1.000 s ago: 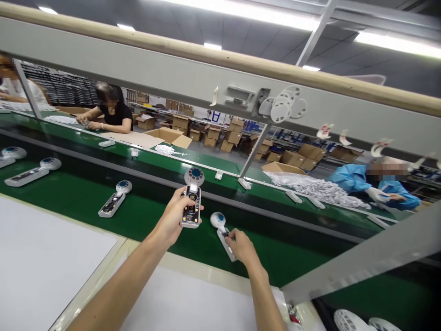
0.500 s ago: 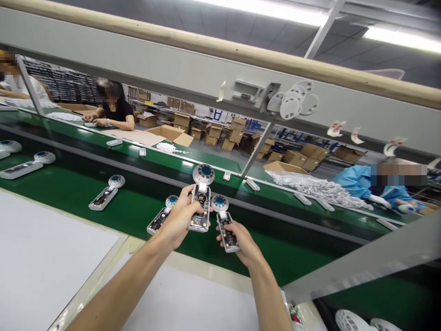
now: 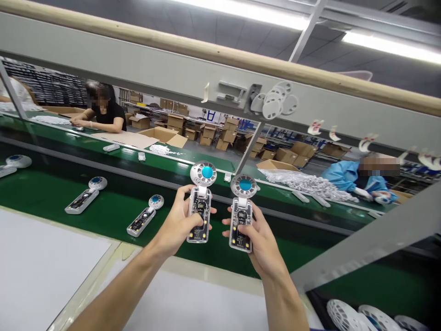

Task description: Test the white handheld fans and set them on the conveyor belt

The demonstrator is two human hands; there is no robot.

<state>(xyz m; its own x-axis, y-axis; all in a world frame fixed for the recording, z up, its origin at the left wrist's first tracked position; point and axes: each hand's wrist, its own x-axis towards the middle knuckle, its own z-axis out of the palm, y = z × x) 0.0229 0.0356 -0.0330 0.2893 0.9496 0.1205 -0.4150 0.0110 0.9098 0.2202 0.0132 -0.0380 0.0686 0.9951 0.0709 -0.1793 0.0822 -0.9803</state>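
My left hand (image 3: 174, 227) is closed around the handle of a handheld fan (image 3: 203, 175), its thumb pressing on the dark circuit board. In my right hand (image 3: 268, 241) is a second handheld fan (image 3: 244, 186), gripped the same way with the thumb on its board. Both fans are upright side by side, a small gap apart, above the green belt. Each has a round white slotted head with a bright blue centre and a handle showing the board. Some fingers are hidden behind the handles. Left of my hands, another fan (image 3: 144, 216) lies on the belt.
More fans (image 3: 82, 195) lie along the green belt (image 3: 113, 230) to the left. White sheets (image 3: 44, 257) cover the near table. A slanted metal post (image 3: 361, 241) stands at right, beside several white fan parts (image 3: 344, 315). Two co-workers (image 3: 110, 108) (image 3: 351, 177) work across the line.
My right hand has lifted its fan and turned it upright, level beside the left one. Both blue centres look brighter. The whole view has shifted, so the surroundings appear farther left.
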